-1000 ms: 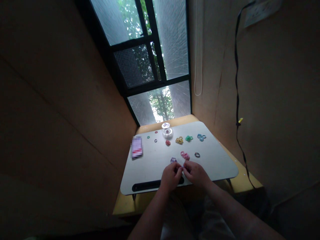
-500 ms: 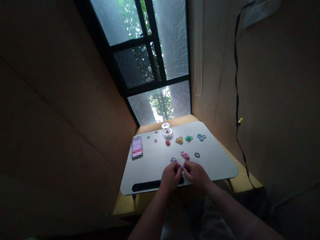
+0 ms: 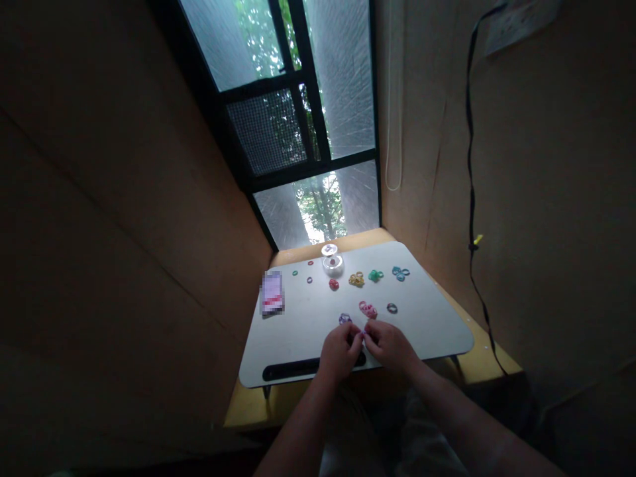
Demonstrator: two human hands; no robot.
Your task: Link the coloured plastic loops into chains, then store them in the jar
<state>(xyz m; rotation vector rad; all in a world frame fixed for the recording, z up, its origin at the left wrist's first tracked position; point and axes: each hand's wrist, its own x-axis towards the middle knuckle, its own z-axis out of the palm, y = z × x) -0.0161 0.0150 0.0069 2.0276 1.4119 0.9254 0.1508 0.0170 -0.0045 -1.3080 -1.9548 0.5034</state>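
Observation:
My left hand (image 3: 340, 349) and my right hand (image 3: 390, 342) meet above the front of a white lap table (image 3: 303, 324). Both are closed in a pinch, fingertips almost touching. A bit of a small purple band (image 3: 364, 334) shows between them; the fingers cover the rest. Just beyond my left fingers lies a cluster of purple bands (image 3: 344, 318). Pink bands (image 3: 368, 309) are heaped past my right fingers, with a single dark multicoloured ring (image 3: 392, 308) to their right.
Red bands (image 3: 333, 284), yellow bands (image 3: 356, 279), green bands (image 3: 375, 275) and blue bands (image 3: 400, 273) lie farther back. A clear round container (image 3: 332, 265) stands near the window. At left is a phone (image 3: 272, 293). A black slot (image 3: 291, 368) runs along the front edge.
Almost nothing differs. Both hands stay pinched together in the same place, with only a very slight shift at the fingertips.

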